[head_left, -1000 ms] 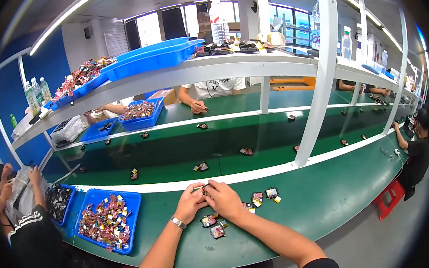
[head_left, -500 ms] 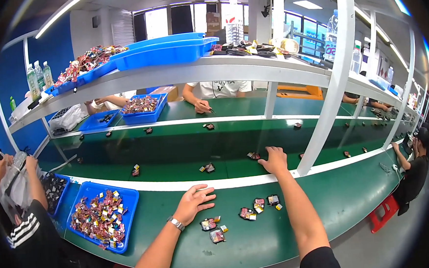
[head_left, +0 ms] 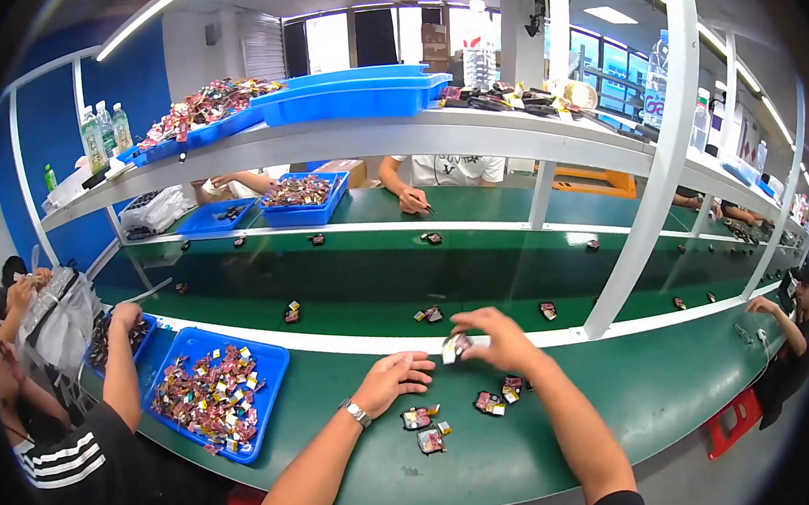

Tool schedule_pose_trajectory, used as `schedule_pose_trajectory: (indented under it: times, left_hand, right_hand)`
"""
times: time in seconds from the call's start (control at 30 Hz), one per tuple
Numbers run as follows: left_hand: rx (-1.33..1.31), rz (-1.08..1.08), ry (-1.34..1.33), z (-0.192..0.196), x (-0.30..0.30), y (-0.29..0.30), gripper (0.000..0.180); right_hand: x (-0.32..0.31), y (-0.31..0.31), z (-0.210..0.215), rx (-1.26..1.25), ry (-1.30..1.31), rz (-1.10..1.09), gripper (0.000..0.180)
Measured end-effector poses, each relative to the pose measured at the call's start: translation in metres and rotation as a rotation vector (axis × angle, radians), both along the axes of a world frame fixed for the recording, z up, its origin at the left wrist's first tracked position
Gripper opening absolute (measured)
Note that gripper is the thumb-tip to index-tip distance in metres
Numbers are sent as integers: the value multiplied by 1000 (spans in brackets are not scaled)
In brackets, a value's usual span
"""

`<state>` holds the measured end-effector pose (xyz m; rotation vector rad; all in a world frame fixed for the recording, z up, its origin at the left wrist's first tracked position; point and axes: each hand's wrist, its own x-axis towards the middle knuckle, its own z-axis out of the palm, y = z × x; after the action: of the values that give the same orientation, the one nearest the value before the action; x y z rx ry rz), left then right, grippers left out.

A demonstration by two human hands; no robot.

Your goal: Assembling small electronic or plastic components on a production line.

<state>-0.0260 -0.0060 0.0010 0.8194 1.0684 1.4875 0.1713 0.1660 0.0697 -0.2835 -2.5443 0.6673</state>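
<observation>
My right hand [head_left: 501,341] is over the white rail, closed on a small electronic module [head_left: 453,348] with a pale label, held between thumb and fingers. Left of it, my left hand [head_left: 392,383], with a metal watch on the wrist, is empty above the green table [head_left: 381,471], fingers apart and slightly bent. Below the hands lie several like modules, dark with reddish circuit boards and yellow-white tabs: one module [head_left: 431,441] nearest me, another module [head_left: 489,403] further right. My right forearm may hide more.
A blue tray [head_left: 279,371] heaped with boards stands left, beside a co-worker [head_left: 74,449]. Past the white rail [head_left: 336,346], modules lie spaced along a green conveyor belt [head_left: 379,286]. A white post [head_left: 647,210] rises right of my hand, under a shelf [head_left: 324,143] with trays and bottles.
My right hand has come back from the belt toward my left hand, now with a module in its fingers. The view has shifted slightly. The left co-worker's arm now reaches into a blue tray.
</observation>
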Motion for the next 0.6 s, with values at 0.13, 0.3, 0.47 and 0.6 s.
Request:
schedule_pose_trajectory:
  times: [0.13, 0.3, 0.47, 0.6]
  left_hand:
    - [11, -192, -25, -9, -8, -1, 37]
    - [-6, -179, -1, 3, -3, -4, 33]
    - [29, -96, -5, 4, 7, -1, 36]
    - [26, -73, 91, 0, 7, -1, 36]
  right_hand:
    - [-11, -59, 7, -42, -131, 108, 62]
    - [-13, -66, -12, 94, -78, 37, 55]
    - [-10, -65, -30, 132, 77, 36, 35]
    - [-12, -67, -32, 185, 109, 42, 21]
